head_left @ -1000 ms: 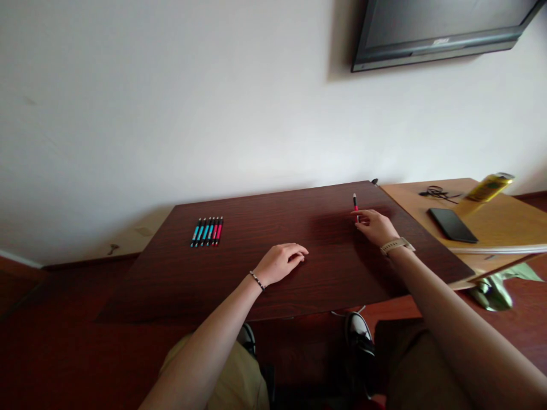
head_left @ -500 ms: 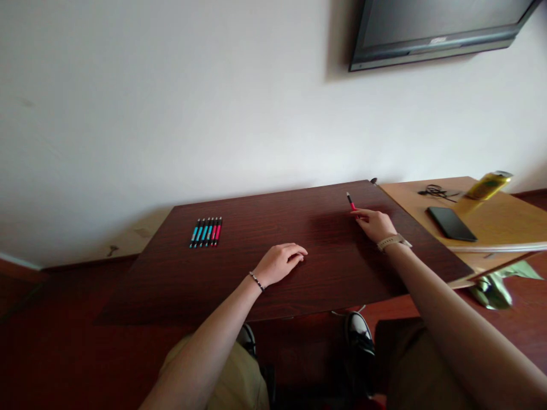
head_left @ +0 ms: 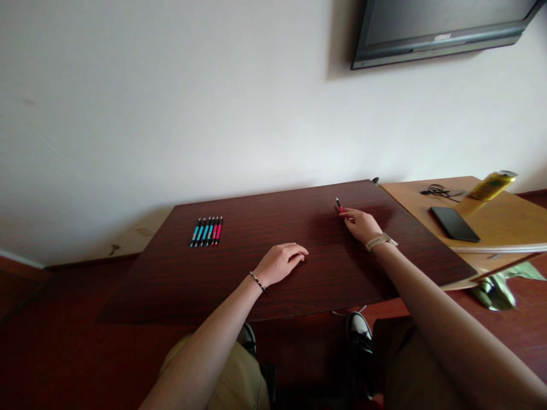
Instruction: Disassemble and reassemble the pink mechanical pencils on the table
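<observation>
My right hand point(head_left: 361, 225) pinches a red pen point(head_left: 341, 209) with a black upper part over the far right of the dark brown table point(head_left: 239, 285). The pen's tip end points up and away, and its lower part is hidden by my fingers. My left hand point(head_left: 282, 263) rests palm down near the table's middle, fingers stretched out and holding nothing. To its left lies a neat row of pens side by side: several blue pens point(head_left: 202, 232) and two red pens point(head_left: 217, 231) at the row's right end.
A lighter wooden cabinet point(head_left: 519, 219) adjoins the table on the right. On it are a black phone-like slab point(head_left: 453, 223), a coiled black cable point(head_left: 438, 192) and a yellow can point(head_left: 491, 187). A television point(head_left: 440, 34) hangs on the wall above.
My right hand has moved a little to the left with the red pen in it. My left hand and the row of pens have stayed where they were.
</observation>
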A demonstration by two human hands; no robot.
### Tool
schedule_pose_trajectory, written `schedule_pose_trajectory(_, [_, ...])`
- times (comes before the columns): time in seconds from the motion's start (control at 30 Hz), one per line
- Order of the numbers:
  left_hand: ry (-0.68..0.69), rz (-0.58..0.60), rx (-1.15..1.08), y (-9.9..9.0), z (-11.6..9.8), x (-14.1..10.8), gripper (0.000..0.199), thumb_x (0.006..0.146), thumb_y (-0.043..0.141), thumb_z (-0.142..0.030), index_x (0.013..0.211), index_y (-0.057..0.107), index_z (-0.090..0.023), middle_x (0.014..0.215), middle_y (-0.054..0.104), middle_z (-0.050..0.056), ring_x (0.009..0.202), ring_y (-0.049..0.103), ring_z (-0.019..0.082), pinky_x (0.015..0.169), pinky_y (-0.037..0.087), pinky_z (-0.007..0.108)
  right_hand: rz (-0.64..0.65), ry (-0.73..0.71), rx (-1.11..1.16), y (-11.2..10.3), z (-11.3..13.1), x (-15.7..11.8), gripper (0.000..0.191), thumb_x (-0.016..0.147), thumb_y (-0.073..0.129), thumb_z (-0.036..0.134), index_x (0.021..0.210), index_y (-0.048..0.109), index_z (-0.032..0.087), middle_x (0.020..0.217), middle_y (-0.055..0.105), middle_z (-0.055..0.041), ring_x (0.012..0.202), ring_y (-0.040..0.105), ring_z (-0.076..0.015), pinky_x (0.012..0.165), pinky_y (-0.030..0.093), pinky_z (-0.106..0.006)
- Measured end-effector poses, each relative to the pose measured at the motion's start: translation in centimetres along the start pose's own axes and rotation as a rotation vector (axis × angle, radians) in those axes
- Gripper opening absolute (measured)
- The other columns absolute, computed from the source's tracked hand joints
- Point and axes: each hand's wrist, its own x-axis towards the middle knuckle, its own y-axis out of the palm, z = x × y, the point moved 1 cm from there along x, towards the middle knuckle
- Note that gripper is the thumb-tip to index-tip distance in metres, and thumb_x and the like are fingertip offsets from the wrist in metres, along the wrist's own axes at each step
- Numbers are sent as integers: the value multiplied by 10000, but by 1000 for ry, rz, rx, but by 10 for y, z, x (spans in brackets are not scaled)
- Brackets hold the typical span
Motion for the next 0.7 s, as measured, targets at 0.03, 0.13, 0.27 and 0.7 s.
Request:
schedule_pose_trajectory(0.03, [3,0,5,0,0,0,211,1030,574,-263,1120,765,-256,1091,772,50,985,722,223,908,531,347,-3,-27,4,1,0,1,339,920,572,194,1147,822,223,1328,736,-87,1035,765,-281,1012,569,-413])
schedule_pose_trajectory(0.13, [14,-2,24,0,-1,1,214,1034,568,-262,1119,764,-251,1083,771,52,969,724,220,888,537,339,6,-83,7,2,0,2,347,923,547,169,1127,824,220,1354,723,-72,1144,733,-291,1084,537,-439])
schedule_pose_trajectory(0.27, [22,3,47,-1,-2,1,206,1033,569,-247,1111,760,-241,1078,771,54,962,728,214,880,545,334,13,-69,8,0,2,1,350,923,559,178,1161,812,217,1300,752,-77,1118,741,-285,1085,534,-431])
schedule_pose_trajectory(0.7, [-17,52,137,-1,-4,2,192,1047,557,-220,1121,734,-217,1119,764,33,1022,721,182,947,550,312,88,5,-25,-8,2,-5,439,881,670,253,1307,718,157,1200,765,-124,960,733,-263,934,552,-382])
